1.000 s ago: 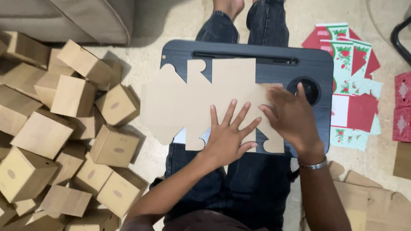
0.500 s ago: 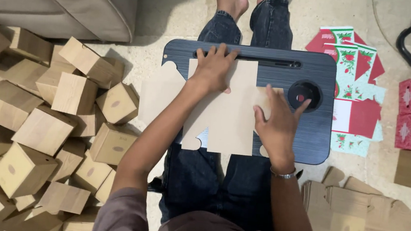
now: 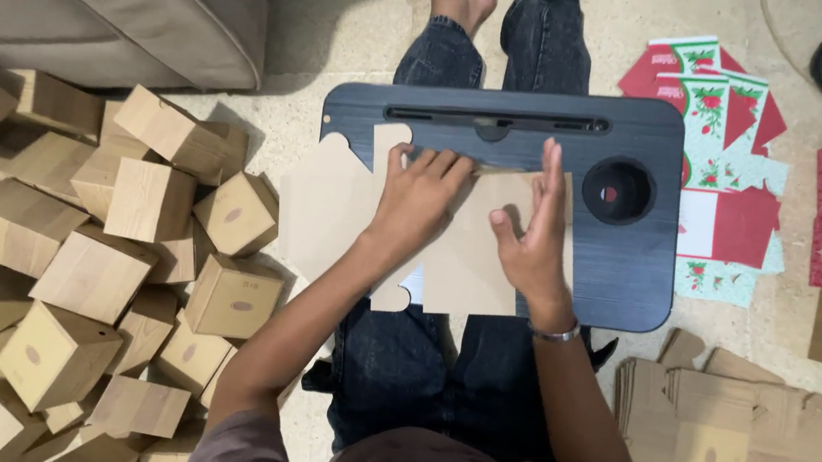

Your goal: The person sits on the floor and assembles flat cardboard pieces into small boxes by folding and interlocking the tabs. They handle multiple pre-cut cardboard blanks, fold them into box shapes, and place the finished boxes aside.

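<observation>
Seated on the floor, legs out, a dark lap tray (image 3: 627,282) across the thighs. A flat brown cardboard box blank (image 3: 469,257) lies on the tray, directly under both hands, its left flaps hanging past the tray's left edge.

Left hand (image 3: 421,202): palm down on the blank, fingers (image 3: 438,163) close together and bent forward, tips pressing along the blank's upper edge. It presses rather than grips; nothing is enclosed in it.

Right hand (image 3: 530,243): set on its edge on the blank, just to the right of the left hand, fingers (image 3: 549,174) straight and together, pointing away from the body, thumb spread toward the left hand. Flat against the card, not closed on it. A metal bangle (image 3: 555,332) sits at the wrist.

Just right of the right fingers, a round cup recess (image 3: 619,191) in the tray. Beyond the fingertips, a long slot (image 3: 497,121) runs along the tray's far edge.

Well left of the left hand: a heap of assembled brown boxes (image 3: 96,271) on the floor, beside a grey couch (image 3: 102,0). Right of the tray: printed red-and-green flat cards (image 3: 726,141). Nearer the body on the right: a stack of unfolded brown blanks (image 3: 742,444).
</observation>
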